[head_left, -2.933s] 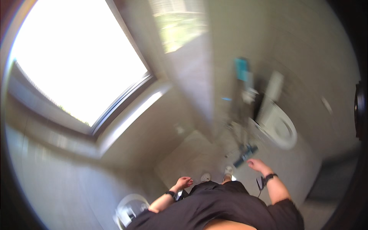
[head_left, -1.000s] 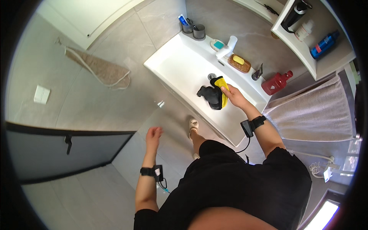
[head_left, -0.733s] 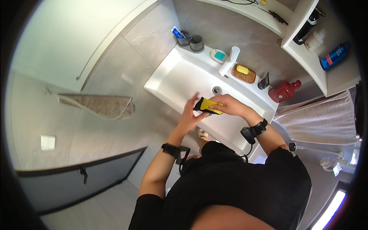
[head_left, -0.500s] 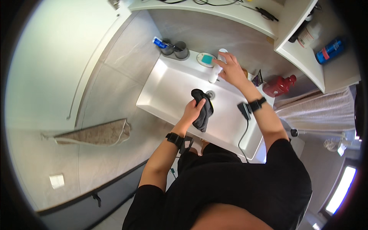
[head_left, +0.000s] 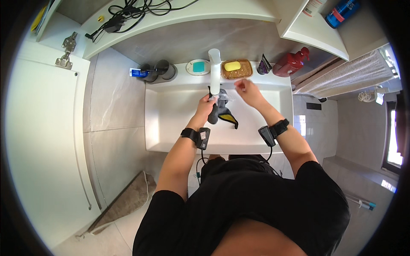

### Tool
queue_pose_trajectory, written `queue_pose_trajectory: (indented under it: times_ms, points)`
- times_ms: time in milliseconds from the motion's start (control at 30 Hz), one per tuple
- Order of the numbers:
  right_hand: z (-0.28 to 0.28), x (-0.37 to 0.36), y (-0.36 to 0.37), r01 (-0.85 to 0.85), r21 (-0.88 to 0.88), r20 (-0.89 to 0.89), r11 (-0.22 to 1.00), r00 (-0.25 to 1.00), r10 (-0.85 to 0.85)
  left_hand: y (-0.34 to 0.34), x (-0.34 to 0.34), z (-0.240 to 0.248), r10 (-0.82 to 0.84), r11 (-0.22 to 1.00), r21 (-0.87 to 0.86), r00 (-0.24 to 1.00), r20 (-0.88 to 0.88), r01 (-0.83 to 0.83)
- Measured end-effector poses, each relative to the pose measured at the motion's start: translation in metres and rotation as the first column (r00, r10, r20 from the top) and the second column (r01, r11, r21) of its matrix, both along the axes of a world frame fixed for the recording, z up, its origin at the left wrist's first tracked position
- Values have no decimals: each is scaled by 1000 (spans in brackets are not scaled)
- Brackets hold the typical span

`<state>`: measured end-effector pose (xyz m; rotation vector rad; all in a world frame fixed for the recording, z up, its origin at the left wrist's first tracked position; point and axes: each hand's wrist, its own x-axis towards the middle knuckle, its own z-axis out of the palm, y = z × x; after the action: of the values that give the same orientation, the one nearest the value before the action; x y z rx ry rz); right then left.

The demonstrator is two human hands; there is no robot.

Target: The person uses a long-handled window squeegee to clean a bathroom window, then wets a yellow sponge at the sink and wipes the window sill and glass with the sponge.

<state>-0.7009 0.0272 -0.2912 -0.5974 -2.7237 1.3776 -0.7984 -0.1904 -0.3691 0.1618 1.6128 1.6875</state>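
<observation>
My left hand (head_left: 206,109) is closed on a dark grey cloth item (head_left: 222,112) with a yellow inner edge, in the white sink (head_left: 171,128). The cloth hangs right under the spout of the white faucet (head_left: 215,72), and water runs onto it. Its exact kind cannot be told. To the right of the faucet, my right hand (head_left: 248,93) is raised over the sink, its fingers loosely bent and a little blurred, with nothing seen in them. Both wrists wear black straps with small boxes.
Behind the sink stand dark cups (head_left: 164,70), a teal soap on a dish (head_left: 198,67), a yellow soap on a brown tray (head_left: 237,69), a dark tube (head_left: 264,66) and a red pump bottle (head_left: 291,63). Cables (head_left: 132,15) lie on the shelf above.
My right hand has left the faucet and moved lower right. My left hand has brought the cloth under the spout, where water now runs. The view has turned and levelled.
</observation>
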Motion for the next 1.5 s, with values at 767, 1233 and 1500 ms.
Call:
queue_pose_trajectory:
  times_ms: [767,1233,1500]
  points:
    - [-64,-27,-109,301,-195,215,934,942,-258,-20,-17,-15,300,931,-174,401,865,-320]
    - [-84,-22,-122,345,-101,29,933,939,-344,-2,3,49,298,951,-300,488,820,-76]
    - [-70,-7,-149,268,-124,-76,956,958,-278,-4,-1,-23,64,977,43,483,874,-208]
